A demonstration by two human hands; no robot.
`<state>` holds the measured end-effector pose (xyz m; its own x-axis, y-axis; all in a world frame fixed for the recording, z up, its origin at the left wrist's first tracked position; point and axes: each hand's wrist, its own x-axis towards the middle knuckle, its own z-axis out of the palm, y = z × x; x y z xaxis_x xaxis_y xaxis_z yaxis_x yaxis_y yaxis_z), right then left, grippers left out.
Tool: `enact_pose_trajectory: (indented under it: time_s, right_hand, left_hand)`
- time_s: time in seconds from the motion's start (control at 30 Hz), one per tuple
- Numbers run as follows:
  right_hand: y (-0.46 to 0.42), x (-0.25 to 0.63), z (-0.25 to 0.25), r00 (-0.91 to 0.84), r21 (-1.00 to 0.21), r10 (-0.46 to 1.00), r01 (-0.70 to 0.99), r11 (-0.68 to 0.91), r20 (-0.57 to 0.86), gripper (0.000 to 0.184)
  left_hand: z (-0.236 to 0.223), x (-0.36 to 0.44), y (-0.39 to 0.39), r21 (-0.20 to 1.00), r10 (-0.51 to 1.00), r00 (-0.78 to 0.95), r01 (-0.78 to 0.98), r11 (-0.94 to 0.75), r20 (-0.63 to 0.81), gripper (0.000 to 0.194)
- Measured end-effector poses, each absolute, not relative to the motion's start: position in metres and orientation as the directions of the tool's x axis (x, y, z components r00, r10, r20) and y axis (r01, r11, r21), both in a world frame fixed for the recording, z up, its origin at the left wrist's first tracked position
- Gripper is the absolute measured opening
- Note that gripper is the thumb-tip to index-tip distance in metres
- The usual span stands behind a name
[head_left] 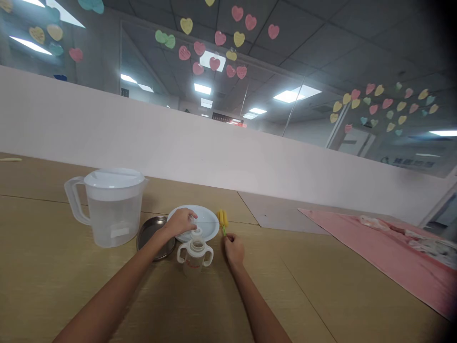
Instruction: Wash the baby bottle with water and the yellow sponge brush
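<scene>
Two hands, set apart: the right hand (234, 250) grips the brush (223, 218) by its green handle (224, 231); the left hand (183, 221) curls over the plate (213, 231), its hold unclear. Caution: a low wrist could tip the open bottle (193, 261) standing between the forearms. Pitcher (114, 212) and pan (151, 229) limit leftward travel; the table (271, 286) offers more room rightward, toward the pink cloth (374, 247).

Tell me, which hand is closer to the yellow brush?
The right. The right hand holds the yellow brush by its green handle. The left hand is off to the brush's left, apparently over the white plate, not touching the brush.
</scene>
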<state>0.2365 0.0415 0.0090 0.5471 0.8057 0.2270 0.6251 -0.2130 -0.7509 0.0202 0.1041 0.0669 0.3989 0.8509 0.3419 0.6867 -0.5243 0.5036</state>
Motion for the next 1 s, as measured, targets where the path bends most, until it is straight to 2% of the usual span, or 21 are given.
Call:
enact_pose_trajectory:
  time_s: [0.33,0.47,0.57,0.7,0.83,0.93,1.0]
  right_hand:
    - [0.042,0.238,0.009,0.576,-0.799,0.769,0.582,-0.15,0.276,0.03]
    - [0.042,0.237,0.008,0.587,-0.816,0.76,0.562,-0.136,0.278,0.03]
    - [0.042,0.237,0.008,0.597,-0.825,0.75,0.552,-0.126,0.285,0.029]
    - [0.04,0.237,0.012,0.627,-0.832,0.705,0.547,-0.095,0.332,0.035]
    - [0.033,0.233,0.026,0.636,-0.793,0.538,0.6,0.106,0.553,0.043]
    - [0.026,0.225,0.035,0.541,-0.71,0.501,0.66,0.245,0.675,0.045]
    - [0.021,0.219,0.037,0.444,-0.649,0.53,0.699,0.299,0.722,0.044]
  left_hand:
    - [0.072,0.017,0.111,0.698,0.868,0.181,0.53,-0.482,0.463,0.028]
    - [0.071,0.021,0.111,0.87,0.909,0.074,0.267,-0.415,0.411,0.022]
    - [0.067,0.026,0.11,0.946,0.944,0.086,0.032,-0.323,0.319,0.025]
    - [0.063,0.029,0.109,0.96,0.956,0.125,-0.12,-0.252,0.267,0.034]
    - [0.068,0.028,0.111,0.923,0.977,0.112,-0.361,-0.131,0.182,0.029]
    - [0.074,0.028,0.109,0.878,0.986,0.086,-0.47,-0.086,0.143,0.027]
    - [0.078,0.029,0.106,0.888,0.984,0.078,-0.448,-0.108,0.159,0.032]
